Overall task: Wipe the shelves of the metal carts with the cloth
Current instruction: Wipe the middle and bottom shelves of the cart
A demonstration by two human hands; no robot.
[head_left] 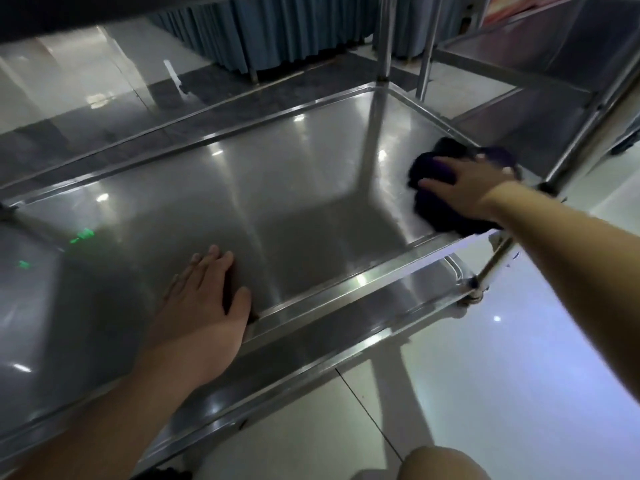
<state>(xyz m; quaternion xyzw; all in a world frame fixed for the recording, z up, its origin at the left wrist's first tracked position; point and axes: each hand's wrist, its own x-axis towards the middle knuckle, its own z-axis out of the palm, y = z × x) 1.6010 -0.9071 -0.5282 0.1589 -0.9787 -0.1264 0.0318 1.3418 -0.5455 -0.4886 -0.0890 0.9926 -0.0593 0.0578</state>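
Both hands lie flat with fingers straight, gripping nothing. Right hand [474, 187] presses down, fingers spread, on a dark purple cloth [446, 209] bunched at the right end of a stainless steel cart shelf [277, 188], close to the shelf's right rim and near its front right corner. Part of the cloth pokes out beyond the fingertips and part shows below the palm, reaching the front rim. Left hand [204, 299] rests palm down on the same shelf toward its left front, fingers together and pointing away from the person, thumb lying beside the raised front rim [346, 289]. The two hands are well apart. The shelf is a shallow shiny tray with a raised edge all round, reflecting ceiling lights and a green glow at left. An upright cart post [382, 46] rises from the far right corner. Below the front rim a lower shelf [311, 337] of the cart shows. A second metal cart [540, 64] stands just beyond, upper right. Blue pleated table skirting [277, 26] hangs in the background above glossy tiled floor [519, 358]. The person's bare knee [446, 462] shows at the bottom edge.
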